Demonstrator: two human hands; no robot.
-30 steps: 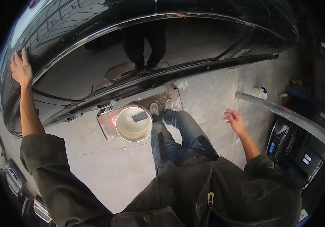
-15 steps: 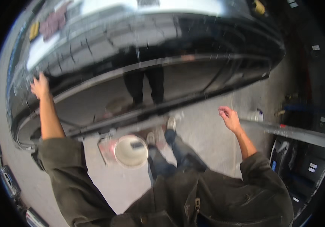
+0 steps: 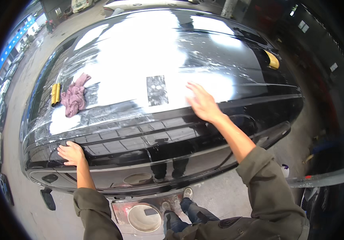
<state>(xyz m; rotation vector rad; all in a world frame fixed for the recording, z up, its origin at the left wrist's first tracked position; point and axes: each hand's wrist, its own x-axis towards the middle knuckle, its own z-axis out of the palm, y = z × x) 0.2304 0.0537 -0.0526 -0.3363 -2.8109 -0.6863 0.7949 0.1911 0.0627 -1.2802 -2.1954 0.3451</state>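
Note:
A black car roof (image 3: 236,64) with whitish smears and bright reflections spreads out before me. My left hand (image 3: 72,153) lies open on the roof's near left edge, fingers spread. Over the roof, my right hand (image 3: 204,103) is open with fingers stretched; I cannot tell whether it touches the surface. Left of its fingertips lies a dark rectangular sheet (image 3: 157,91), flat on the roof and apart from the hand. A crumpled mauve cloth (image 3: 74,98) rests farther left, beside a yellow roll-like piece (image 3: 56,94). On the roof's right side sits a curved yellow piece (image 3: 273,60).
Below the car's side, a pale bucket (image 3: 144,218) with a dark piece in it stands on a reddish platform (image 3: 120,209) by my feet. A wing mirror (image 3: 48,199) juts out at lower left. A long grey bar (image 3: 324,178) lies at right.
The view has tilted up over the roof. My right hand has moved from beside the car to above the roof. My left hand remains at the roof's left edge.

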